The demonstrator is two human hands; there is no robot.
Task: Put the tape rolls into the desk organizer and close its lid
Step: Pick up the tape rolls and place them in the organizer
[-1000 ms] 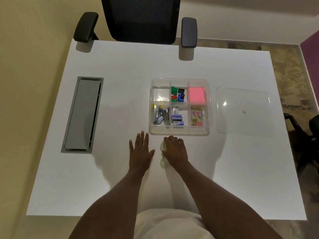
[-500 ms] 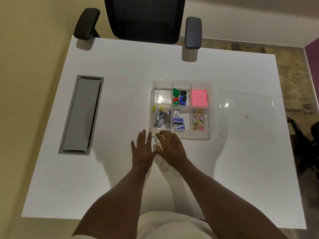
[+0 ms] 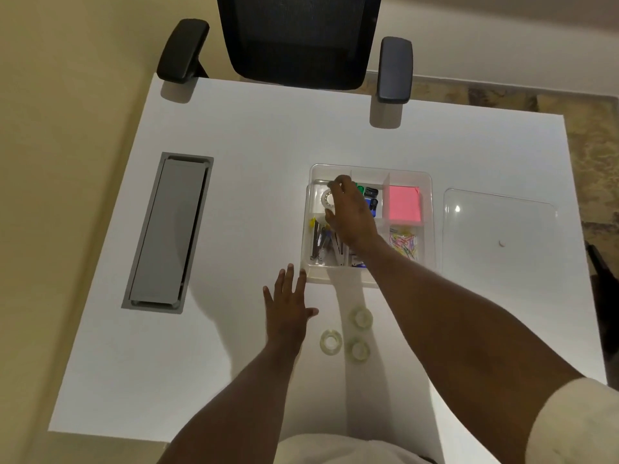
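Observation:
The clear desk organizer (image 3: 429, 182) sits mid-table with its top open. My right hand (image 3: 351, 216) reaches over its back-left compartment, thumb and fingers around a clear tape roll (image 3: 327, 199) down inside that compartment. Three more clear tape rolls lie on the table in front of the organizer: one nearer it (image 3: 360, 317), one front left (image 3: 331, 342), one front right (image 3: 359, 349). My left hand (image 3: 288, 306) rests flat on the table just left of them, fingers spread, holding nothing. The clear lid (image 3: 499, 229) lies flat to the right of the organizer.
Other compartments hold coloured binder clips (image 3: 370, 195), a pink note pad (image 3: 403, 204), paper clips (image 3: 405, 242) and staplers (image 3: 320, 244). A grey cable hatch (image 3: 167, 232) is set into the table at the left. A black office chair (image 3: 298, 38) stands at the far edge.
My right hand has lifted off the rolls at the table's front and moved forward over the organizer's back-left compartment with one roll. The three remaining rolls are now uncovered. My left hand stayed put.

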